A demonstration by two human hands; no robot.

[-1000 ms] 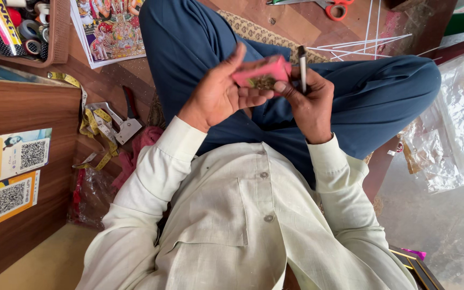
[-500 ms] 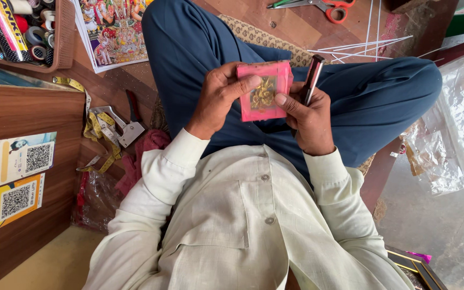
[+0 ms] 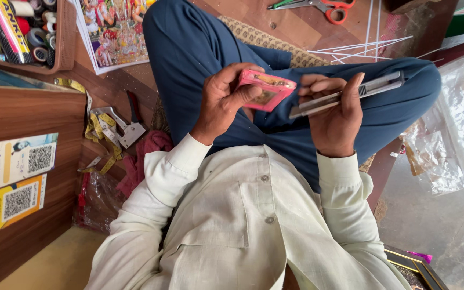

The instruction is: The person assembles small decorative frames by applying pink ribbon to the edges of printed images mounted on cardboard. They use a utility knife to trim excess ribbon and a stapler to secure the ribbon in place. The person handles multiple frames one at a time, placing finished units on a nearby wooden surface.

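L hand point(image 3: 224, 102) gripping small pink framed picture point(image 3: 266, 89) mid-frame; R hand point(image 3: 335, 115) gripping slim grey utility knife point(image 3: 347, 94), long axis pointing upper right, touching frame's right edge.

Pink frame point(image 3: 267, 88) in left hand point(image 3: 224, 102)

A reddish-brown floor point(image 3: 296, 24) lay in daylight, a wooden cabinet point(image 3: 22, 113) (with paper stickers) at one side, clear plastic sheeting point(image 3: 452, 139) opposite.

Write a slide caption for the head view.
Left hand holds a small pink frame; right hand grips a utility knife.
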